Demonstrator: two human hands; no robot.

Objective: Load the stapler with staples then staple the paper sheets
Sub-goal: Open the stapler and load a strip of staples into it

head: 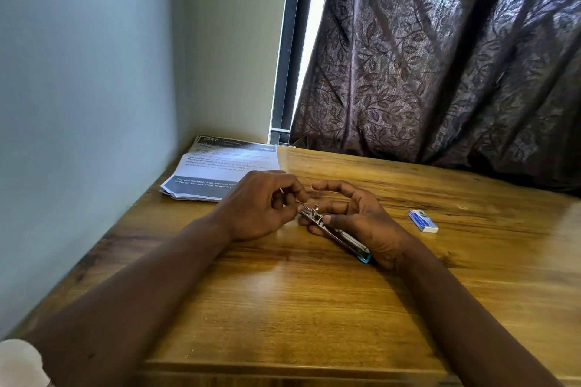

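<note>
A small metal stapler (341, 237) with a blue end lies across my right hand (355, 217), whose fingers and thumb curl round it above the wooden table (314, 292). My left hand (261, 207) pinches a thin metal piece, seemingly a strip of staples (290, 198), at the stapler's far end. The stapler's top looks opened, with its spring parts showing. A stack of printed paper sheets (220, 166) lies at the table's far left corner. A small blue and white staple box (423, 220) sits on the table to the right of my hands.
A pale wall runs along the table's left side. A dark leaf-patterned curtain (440, 56) hangs behind the table's far edge, with a window frame strip (289, 41) beside it. The table's front edge is near the bottom of the view.
</note>
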